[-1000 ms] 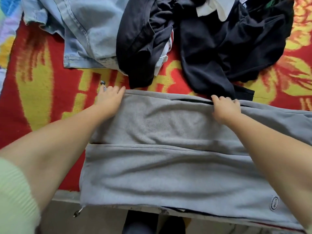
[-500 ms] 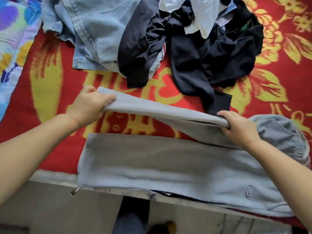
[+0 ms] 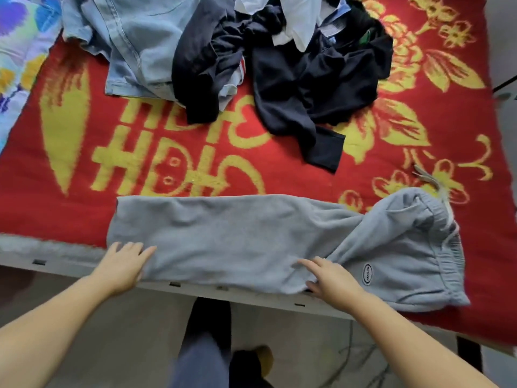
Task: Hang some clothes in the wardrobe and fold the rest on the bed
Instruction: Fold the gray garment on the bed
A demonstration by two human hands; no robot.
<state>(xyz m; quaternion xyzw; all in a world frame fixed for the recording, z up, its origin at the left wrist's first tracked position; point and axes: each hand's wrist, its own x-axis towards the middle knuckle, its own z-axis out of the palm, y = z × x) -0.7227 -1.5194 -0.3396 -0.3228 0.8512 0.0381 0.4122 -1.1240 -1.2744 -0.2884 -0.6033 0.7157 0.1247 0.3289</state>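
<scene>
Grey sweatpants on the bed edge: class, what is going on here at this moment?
A person is folding clothes on a bed. The grey sweatpants lie flat, folded lengthwise, along the near edge of the red and yellow blanket. The left hand rests with straight fingers at the leg end, and the right hand lies flat near the waist end, by the oval logo. Further back, a pile of unfolded clothes waits, with light blue denim at its left side.
</scene>
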